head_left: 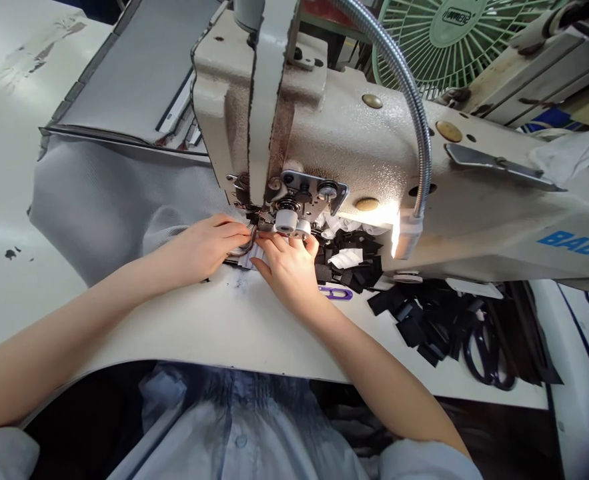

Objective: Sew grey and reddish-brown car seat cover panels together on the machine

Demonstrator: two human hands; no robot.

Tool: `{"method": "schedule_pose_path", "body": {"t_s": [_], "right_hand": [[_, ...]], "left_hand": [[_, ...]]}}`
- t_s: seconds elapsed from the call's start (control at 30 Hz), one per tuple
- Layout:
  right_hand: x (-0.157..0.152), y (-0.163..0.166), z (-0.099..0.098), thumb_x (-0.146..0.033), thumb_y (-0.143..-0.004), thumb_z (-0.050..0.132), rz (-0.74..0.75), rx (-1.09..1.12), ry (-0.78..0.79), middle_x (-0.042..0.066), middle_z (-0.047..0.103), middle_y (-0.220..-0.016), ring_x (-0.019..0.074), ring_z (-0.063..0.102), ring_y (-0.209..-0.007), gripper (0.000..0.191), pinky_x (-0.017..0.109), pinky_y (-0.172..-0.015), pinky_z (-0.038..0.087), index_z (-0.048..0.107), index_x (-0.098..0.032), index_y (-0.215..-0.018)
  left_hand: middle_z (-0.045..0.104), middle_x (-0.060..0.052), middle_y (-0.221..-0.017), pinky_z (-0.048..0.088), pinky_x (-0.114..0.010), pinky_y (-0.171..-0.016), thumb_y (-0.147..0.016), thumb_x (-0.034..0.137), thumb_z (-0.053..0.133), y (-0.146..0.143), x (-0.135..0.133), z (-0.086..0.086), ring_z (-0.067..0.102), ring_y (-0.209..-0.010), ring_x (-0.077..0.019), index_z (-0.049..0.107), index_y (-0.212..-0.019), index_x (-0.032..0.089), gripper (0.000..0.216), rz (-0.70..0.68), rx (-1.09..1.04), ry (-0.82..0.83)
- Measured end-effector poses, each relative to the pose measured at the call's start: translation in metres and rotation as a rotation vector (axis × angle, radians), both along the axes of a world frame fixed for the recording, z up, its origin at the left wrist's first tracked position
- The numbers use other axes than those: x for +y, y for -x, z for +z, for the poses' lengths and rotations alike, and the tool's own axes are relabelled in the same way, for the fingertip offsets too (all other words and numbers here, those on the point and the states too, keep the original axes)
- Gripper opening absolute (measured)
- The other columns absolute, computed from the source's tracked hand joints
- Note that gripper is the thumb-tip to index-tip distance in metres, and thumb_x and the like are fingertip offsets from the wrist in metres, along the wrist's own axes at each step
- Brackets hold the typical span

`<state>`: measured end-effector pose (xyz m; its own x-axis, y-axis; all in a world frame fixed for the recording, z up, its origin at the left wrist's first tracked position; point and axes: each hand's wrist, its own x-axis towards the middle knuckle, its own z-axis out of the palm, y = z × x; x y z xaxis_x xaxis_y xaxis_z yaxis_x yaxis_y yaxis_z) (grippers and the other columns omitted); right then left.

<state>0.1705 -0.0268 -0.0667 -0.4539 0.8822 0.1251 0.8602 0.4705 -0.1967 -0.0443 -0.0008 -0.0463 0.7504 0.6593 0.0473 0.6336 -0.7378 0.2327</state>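
Note:
Light from a lamp falls on the needle area of a white sewing machine (354,153), where both hands meet. My left hand (207,247) is closed, its fingertips pinched on the edge of grey fabric (109,200) just left of the presser foot (254,230). From the right, my right hand (291,270) reaches in with bent fingers under the machine's round knob. Its thumb lies by a pale strip (247,257) at the fabric's edge. What its fingertips grip is hidden. The fabric spreads left, its far part joined to a grey panel with dark edging.
Black and white cut pieces (349,260) pile beyond my right hand, with a purple-handled tool (337,293) beside them. Scissors (489,353) lie among more black strips (429,320) at the right. A flexible lamp arm (414,93) curves down in front of the machine; a green fan (454,33) stands behind.

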Motion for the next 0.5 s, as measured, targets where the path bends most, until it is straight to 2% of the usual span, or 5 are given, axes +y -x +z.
{"method": "schedule_pose_path", "body": {"t_s": [0.3, 0.4, 0.5], "right_hand": [[-0.004, -0.005, 0.002, -0.040, -0.101, 0.053, -0.018, -0.004, -0.036, 0.009, 0.067, -0.129, 0.0276, 0.051, -0.112, 0.031, 0.045, -0.100, 0.024, 0.063, -0.023, -0.125], [-0.006, -0.013, 0.006, -0.035, -0.101, 0.053, -0.061, 0.004, -0.075, 0.007, 0.070, -0.118, 0.0274, 0.050, -0.112, 0.023, 0.044, -0.099, 0.023, 0.071, -0.025, -0.111], [-0.005, -0.016, 0.006, -0.030, -0.102, 0.052, -0.060, 0.028, -0.092, 0.004, 0.072, -0.109, 0.0258, 0.051, -0.109, 0.025, 0.044, -0.096, 0.023, 0.076, -0.028, -0.097]], "left_hand": [[0.065, -0.005, -0.131, 0.047, -0.040, -0.098, -0.092, 0.001, 0.040, -0.004, 0.001, 0.005, 0.052, -0.112, -0.0245, 0.064, -0.120, 0.015, 0.039, 0.007, 0.029, 0.057], [0.063, -0.004, -0.135, 0.047, -0.042, -0.094, -0.092, 0.001, 0.039, -0.004, -0.001, 0.006, 0.051, -0.114, -0.0256, 0.061, -0.124, 0.015, 0.041, 0.018, 0.078, 0.022], [0.062, -0.003, -0.136, 0.045, -0.041, -0.092, -0.092, -0.001, 0.037, -0.005, -0.003, 0.009, 0.050, -0.114, -0.0258, 0.059, -0.126, 0.016, 0.044, 0.017, 0.124, 0.013]]}}
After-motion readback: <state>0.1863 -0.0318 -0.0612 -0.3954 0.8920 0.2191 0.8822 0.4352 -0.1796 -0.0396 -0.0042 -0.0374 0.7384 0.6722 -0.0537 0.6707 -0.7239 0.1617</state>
